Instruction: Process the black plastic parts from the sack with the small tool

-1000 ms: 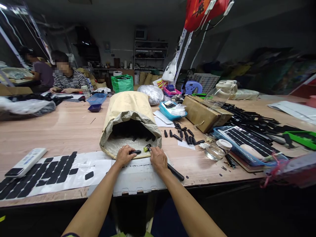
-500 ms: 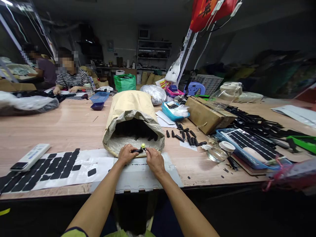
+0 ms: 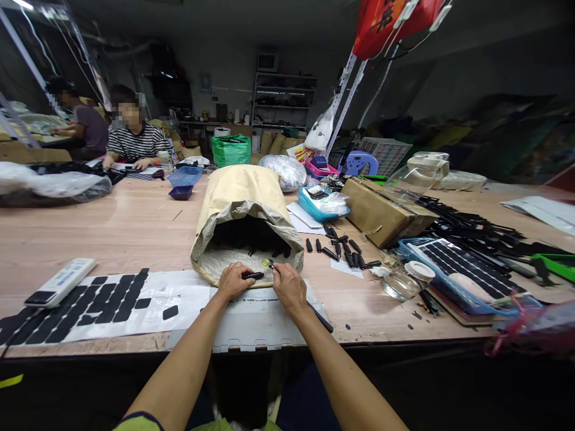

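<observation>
1. The left hand [image 3: 233, 281] grasps a short black cylindrical piece [image 3: 254, 276] near the middle of the table's [image 3: 153, 239] near edge; its end juts out toward the right hand, probably to leave it exposed.
2. The right hand [image 3: 288, 286] is closed around a tool with a yellow-green head [image 3: 266, 263]. The head stands just beside the piece, apart from it. A black rod below the wrist appears to be the tool's handle, angled so the head points inward.
3. Both hands are above a pale grey board [image 3: 251, 326] at the near edge, perhaps there to protect the tabletop.
4. A cream sack [image 3: 247, 185] lies just beyond, its mouth facing the near edge, seemingly for easy reach. Dark pieces show inside.
5. Similar black pieces [image 3: 349, 258] lie loosely right of the sack, likely within the right hand's reach.
6. A white sheet of black pads [image 3: 112, 302] lies flat toward the near left corner, clear of both hands.
</observation>
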### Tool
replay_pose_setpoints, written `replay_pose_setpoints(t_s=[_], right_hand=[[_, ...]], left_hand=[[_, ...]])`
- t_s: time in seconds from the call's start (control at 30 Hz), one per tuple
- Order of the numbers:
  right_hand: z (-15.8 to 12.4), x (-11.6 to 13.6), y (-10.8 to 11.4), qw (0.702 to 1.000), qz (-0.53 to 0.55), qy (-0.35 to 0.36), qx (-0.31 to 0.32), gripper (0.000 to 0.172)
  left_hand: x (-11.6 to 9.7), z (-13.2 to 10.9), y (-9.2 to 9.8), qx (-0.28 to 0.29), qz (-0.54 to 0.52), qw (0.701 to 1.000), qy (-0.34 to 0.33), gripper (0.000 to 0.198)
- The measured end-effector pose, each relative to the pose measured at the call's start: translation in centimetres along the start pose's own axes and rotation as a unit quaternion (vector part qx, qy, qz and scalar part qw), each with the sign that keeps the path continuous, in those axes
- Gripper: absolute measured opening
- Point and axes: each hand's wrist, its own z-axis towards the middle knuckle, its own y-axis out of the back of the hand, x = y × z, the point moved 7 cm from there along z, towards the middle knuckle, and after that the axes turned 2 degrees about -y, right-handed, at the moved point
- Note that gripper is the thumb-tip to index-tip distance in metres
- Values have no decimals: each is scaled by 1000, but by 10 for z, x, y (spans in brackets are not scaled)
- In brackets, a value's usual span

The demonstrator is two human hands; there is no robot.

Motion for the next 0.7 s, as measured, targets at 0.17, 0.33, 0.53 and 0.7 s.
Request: replay_pose_setpoints(t_s=[0.17, 0.33, 0.53, 0.7], right_hand=[[3, -21, -16, 995, -95, 19, -15, 23], [-6, -19, -23, 989, -136, 41, -45, 24], [-6, -17, -21, 989, -134, 38, -45, 23], [-6, -17, -21, 989, -132, 38, -48, 22]], left_hand=[[3, 1, -3, 3, 9, 1000, 5, 23], [4, 2, -4, 11, 19, 1000, -2, 31], [6, 3, -1, 11, 14, 1000, 21, 48], [5, 3, 1, 8, 16, 1000, 21, 48]])
